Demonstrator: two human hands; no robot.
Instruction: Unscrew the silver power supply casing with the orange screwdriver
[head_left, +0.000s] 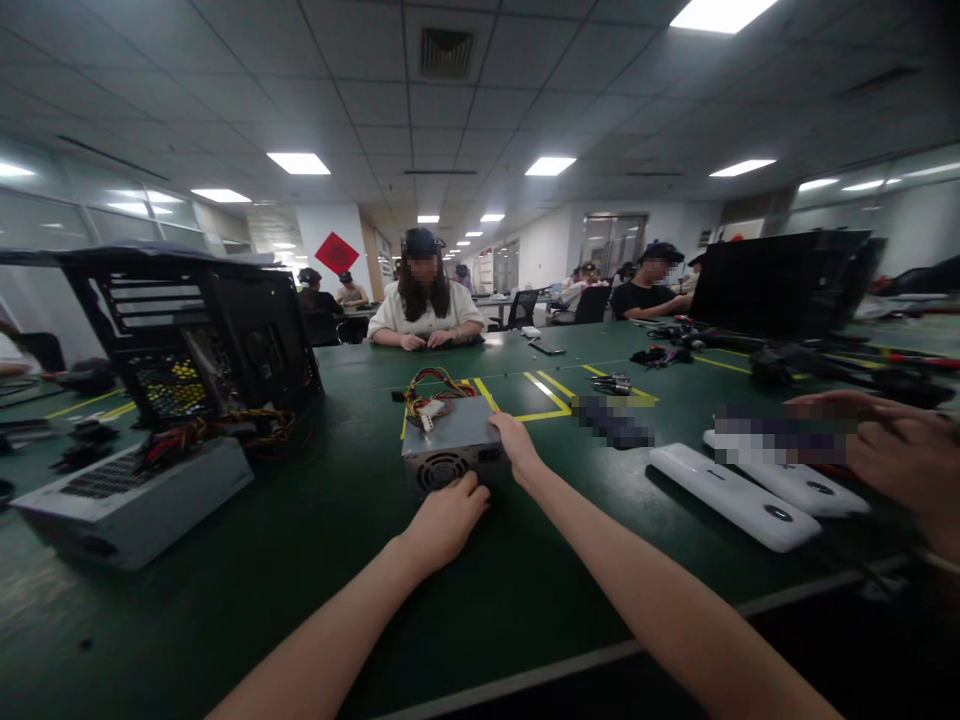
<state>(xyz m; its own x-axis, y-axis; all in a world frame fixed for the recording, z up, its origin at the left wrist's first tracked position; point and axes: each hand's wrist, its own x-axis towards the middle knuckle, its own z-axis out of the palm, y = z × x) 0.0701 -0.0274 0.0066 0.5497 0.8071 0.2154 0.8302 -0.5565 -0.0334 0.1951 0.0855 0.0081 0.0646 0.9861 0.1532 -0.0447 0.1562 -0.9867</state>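
Observation:
A grey computer power supply (pixel 454 425) sits on the green table in front of me, its fan grille and socket facing me. A bundle of coloured cables (pixel 435 388) with a white connector lies over its far side and top. My left hand (pixel 446 515) is at the lower front edge, fingers curled against the face below the fan. On the right side, my right hand (pixel 519 445) grips the casing near its top corner; some of its fingers are hidden behind the unit.
At left stand an open black computer case (pixel 262 340) and a second power supply (pixel 142 500). Yellow tape (pixel 547 393) marks the table. White power banks (pixel 735 495) lie at right, beside another person's hand (pixel 892 445). A person (pixel 426 300) sits opposite; a monitor (pixel 780 285) stands far right.

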